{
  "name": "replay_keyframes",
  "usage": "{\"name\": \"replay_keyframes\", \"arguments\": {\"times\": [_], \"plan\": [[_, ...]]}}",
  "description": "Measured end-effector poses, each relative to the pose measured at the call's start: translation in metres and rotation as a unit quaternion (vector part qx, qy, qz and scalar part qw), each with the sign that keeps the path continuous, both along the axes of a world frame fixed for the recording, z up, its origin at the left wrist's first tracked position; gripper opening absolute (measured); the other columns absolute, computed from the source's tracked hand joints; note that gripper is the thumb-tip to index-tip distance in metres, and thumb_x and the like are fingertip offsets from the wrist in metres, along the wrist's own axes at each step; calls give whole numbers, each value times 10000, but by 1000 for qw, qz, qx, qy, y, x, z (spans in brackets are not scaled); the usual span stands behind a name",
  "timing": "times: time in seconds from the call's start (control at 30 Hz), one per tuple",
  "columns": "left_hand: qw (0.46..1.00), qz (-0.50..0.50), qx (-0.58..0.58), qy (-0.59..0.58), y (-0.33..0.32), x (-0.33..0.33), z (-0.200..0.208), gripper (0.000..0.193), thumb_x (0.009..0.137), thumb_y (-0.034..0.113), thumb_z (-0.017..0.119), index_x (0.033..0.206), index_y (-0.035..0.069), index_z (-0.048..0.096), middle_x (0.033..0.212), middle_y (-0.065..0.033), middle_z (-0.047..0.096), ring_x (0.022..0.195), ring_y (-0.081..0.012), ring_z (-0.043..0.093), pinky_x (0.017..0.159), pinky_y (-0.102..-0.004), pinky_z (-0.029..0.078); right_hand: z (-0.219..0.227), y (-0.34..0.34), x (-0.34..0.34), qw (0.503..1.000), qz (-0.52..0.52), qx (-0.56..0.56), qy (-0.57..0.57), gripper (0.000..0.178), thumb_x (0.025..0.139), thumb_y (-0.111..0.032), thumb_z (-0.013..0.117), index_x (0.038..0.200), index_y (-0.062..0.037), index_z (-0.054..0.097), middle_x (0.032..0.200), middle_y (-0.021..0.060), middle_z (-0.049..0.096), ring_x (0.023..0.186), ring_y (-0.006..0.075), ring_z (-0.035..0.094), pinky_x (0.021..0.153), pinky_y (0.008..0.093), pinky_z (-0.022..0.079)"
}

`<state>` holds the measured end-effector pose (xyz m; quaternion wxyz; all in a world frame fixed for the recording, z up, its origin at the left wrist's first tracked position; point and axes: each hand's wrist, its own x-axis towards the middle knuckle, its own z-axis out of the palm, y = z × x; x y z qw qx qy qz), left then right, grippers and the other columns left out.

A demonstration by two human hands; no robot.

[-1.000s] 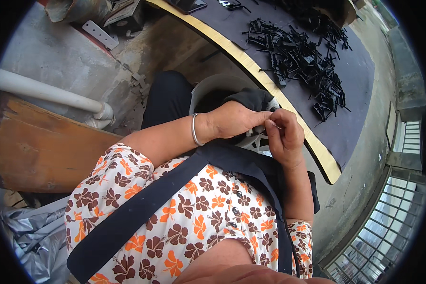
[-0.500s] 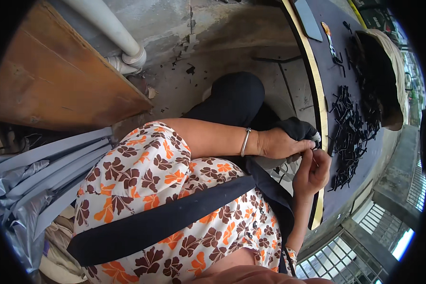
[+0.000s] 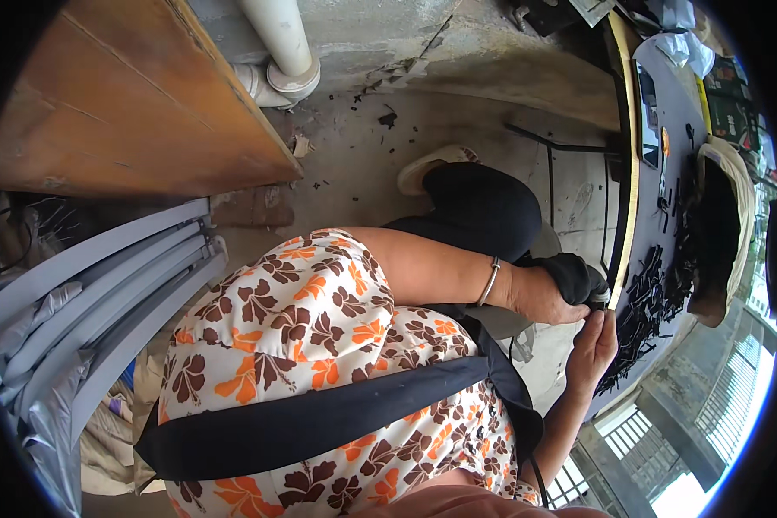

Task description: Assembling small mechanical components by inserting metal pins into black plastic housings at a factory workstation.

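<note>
My left hand (image 3: pixel 544 293), with a bracelet at its wrist and black glove-like cloth over part of the fingers, is closed in a pinch at the table's near edge. My right hand (image 3: pixel 594 345) meets it from below, thumb and fingers pressed together. Between the fingertips shows a small black piece (image 3: pixel 597 305), mostly hidden by the fingers, so its exact kind cannot be made out. Beyond both hands, a heap of thin black pieces (image 3: pixel 643 319) lies on the dark tabletop (image 3: pixel 617 393).
A flat phone-like slab (image 3: pixel 647 116) and an orange-ended tool (image 3: pixel 664 142) lie farther along the table. A cream-rimmed bag (image 3: pixel 723 186) with a black inside stands behind the heap. At left are a wooden panel (image 3: pixel 138 104), a white pipe (image 3: pixel 281 39) and stacked grey metal bars (image 3: pixel 121 259).
The view has shifted, so the table and hands sit farther right and lower. My hands stay together in a pinch, now with the left fingertips turned more downward.
</note>
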<state>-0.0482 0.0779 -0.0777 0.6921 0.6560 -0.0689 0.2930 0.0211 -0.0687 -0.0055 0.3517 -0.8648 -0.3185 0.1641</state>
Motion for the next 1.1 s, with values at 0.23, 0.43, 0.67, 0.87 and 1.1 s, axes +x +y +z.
{"name": "replay_keyframes", "arguments": {"times": [0.23, 0.43, 0.67, 0.87, 1.1], "plan": [[989, 74, 123, 46, 2, 0, -7, 144, 745, 137, 557, 717, -4, 549, 673, -199, 570, 641, -362, 573, 597, -420, 463, -29, 9, 6, 1000, -22, -5, -2, 282, 963, -241, 456, 743, -81, 529, 596, -95, 408, 502, -13, 305, 437, 170, 221], [967, 119, 223, 32, -14, 12, -19, 142, 754, 131, 554, 725, -2, 513, 676, -185, 549, 618, -345, 554, 558, -411, 443, -46, 8, -1, 979, -148, 69, 122, 287, 966, -290, 437, 778, -103, 545, 537, -98, 409, 424, -9, 312, 375, 180, 195], [997, 54, -1, 47, 2, -4, -21, 164, 790, 75, 553, 939, 7, 557, 792, -181, 590, 726, -334, 571, 658, -379, 460, -33, 22, -15, 990, -86, 50, 97, 296, 958, -294, 457, 779, -78, 552, 519, -89, 378, 429, 2, 311, 392, 184, 236], [992, 105, 76, 7, -4, -2, -21, 132, 774, 92, 565, 875, 6, 565, 727, -173, 589, 647, -333, 566, 583, -412, 442, -30, 17, -13, 991, -86, 39, 93, 274, 948, -279, 483, 790, -74, 572, 532, -83, 418, 435, 3, 327, 402, 184, 251], [971, 122, 192, 69, -9, -3, -21, 124, 776, 96, 553, 846, -6, 557, 669, -183, 570, 613, -327, 566, 540, -429, 424, -62, 16, -11, 973, -166, 93, 131, 303, 955, -255, 466, 741, -62, 557, 549, -78, 408, 445, 3, 327, 393, 193, 251]]}}
